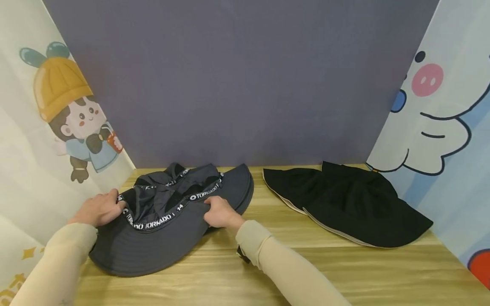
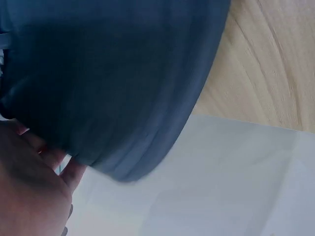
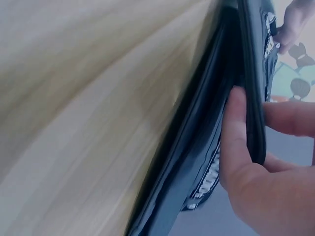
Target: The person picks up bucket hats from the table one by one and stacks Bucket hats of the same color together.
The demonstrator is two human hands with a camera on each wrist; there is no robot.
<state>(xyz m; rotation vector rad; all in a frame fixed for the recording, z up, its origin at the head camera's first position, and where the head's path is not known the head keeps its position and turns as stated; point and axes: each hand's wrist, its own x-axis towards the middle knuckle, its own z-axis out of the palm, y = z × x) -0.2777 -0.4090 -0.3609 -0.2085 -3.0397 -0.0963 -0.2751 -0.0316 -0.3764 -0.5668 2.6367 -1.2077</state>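
2 hands [image 1: 98, 209] [image 1: 222, 213] grip grey hat brim [image 1: 153, 250].

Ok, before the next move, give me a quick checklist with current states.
1. Right hand on the gray hat: ok, it pinches the brim between thumb and fingers.
2. Left hand on the gray hat: ok, it holds the left edge.
3. Lettered band in view: ok, it faces the head camera.
4. Gray hat smooth inside: not ok, the lining is creased.
5. Gray layers, one hat or two: cannot tell.
6. Black hat separate: ok, bare table shows between.
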